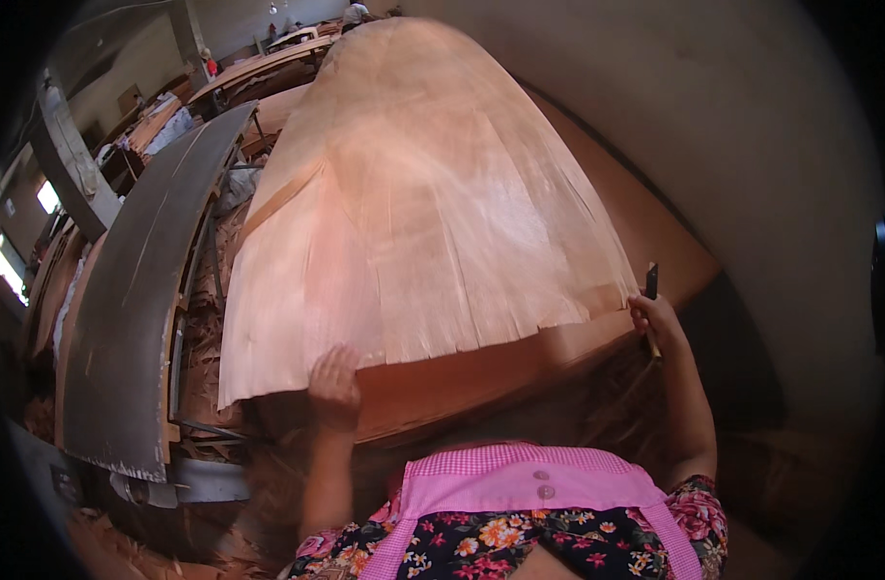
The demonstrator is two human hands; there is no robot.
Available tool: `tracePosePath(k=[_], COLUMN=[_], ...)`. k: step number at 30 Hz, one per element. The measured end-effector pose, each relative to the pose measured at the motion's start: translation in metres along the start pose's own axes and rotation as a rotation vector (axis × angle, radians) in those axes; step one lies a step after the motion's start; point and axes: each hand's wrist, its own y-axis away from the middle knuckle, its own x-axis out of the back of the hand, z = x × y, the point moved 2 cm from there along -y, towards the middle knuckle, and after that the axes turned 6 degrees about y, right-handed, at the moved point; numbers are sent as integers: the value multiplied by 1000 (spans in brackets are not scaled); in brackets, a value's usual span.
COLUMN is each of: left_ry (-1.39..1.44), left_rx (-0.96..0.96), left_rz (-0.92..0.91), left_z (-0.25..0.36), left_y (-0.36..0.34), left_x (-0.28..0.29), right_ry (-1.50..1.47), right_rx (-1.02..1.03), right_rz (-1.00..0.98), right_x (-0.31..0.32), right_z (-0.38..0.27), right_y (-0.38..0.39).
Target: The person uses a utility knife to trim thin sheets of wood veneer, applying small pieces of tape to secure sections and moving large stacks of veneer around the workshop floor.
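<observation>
A wide, pale veneer sheet with split, ragged edges stretches away from me over a reddish stack of sheets. My left hand, blurred, grips the near edge left of centre, its fingers over the top and its thumb not clearly seen. At the sheet's right corner my right hand is closed on a dark-handled knife and touches or pinches the sheet's edge there.
A long dark board on a metal frame stands at left, with scraps beside it. Further stacks, a pillar and a distant person are behind. A grey wall rises at right.
</observation>
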Motion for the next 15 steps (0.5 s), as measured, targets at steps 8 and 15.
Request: tracePosePath(k=[8,15], left_ry=[136,-19], left_rx=[83,186], left_rz=[-135,-457], left_z=[36,56], left_y=[85,135], left_x=[-148,-245], right_ry=[132,217], right_rx=[82,113], right_rz=[99,278], right_x=[69,124], right_z=[54,130], right_y=[-85,-165])
